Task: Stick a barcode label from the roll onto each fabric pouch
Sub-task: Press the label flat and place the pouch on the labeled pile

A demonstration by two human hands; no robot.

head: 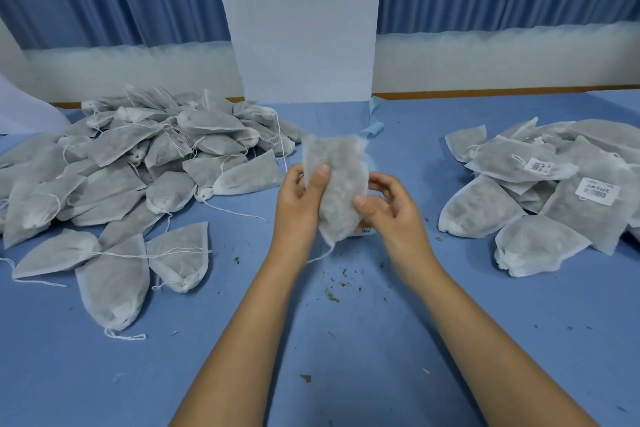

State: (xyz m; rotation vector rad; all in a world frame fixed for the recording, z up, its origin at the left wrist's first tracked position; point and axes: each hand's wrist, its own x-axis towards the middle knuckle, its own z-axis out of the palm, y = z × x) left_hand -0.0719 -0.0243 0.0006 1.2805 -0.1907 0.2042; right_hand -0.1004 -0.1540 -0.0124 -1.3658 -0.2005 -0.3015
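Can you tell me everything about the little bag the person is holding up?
The pouch is a soft bag of thin, whitish-grey fabric, with darker filling showing through. It is held upright above the blue table, flat end up, gathered end down, a white string dangling below. The left hand grips its left side, thumb on the front; the right hand pinches its lower right edge. No label shows on this side.

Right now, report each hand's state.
Left hand: grips the fabric pouch.
Right hand: pinches the same pouch's right side.
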